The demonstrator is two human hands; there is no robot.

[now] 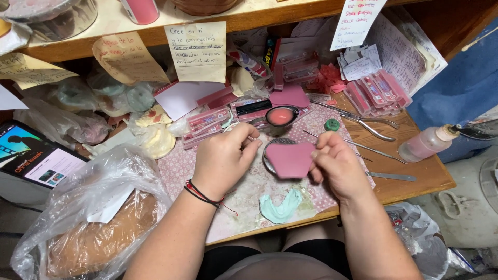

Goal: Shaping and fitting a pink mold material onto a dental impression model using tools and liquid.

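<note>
— How much room do those hands have?

— Not much. The left hand (224, 161) and the right hand (337, 167) work over a patterned mat (244, 192) whose near edge runs along the front of the wooden table (430, 173), just short of the person's lap. Beyond the knuckles the desk is crowded right up to the shelf (249, 18). The only bare wood lies out past the right hand.

— What are the hands doing?

— The right hand pinches the edge of a pink wax sheet (290, 159), fingers closed narrowly on it. The sheet sits between the two hands, over a round metal dish (271, 150). The left hand is curled in a loose fist, fingertips meeting at the sheet's upper corner; I cannot tell whether it holds a small tool there.

— Any containers?

— Just past the fingertips, a small dark bowl (280, 116) holds a pink mass. Beyond the right hand, a squeeze bottle (426, 143) lies near the table's edge with pinkish liquid inside. Beside the left forearm, a clear plastic bag (93, 223) holds something brown. Stacks of flat pink boxes (377, 92) sit further back.

— And what can't you make out?

— The dish is mostly covered by the sheet. A pale green scrap (282, 206) lies nearer the lap than the hands. Metal scissors (363, 122) and thin probes (358, 144) lie beyond the right hand, their tips partly hidden. A tablet (36, 155) is cut off at the left edge, and the jars on the shelf are cropped.
</note>
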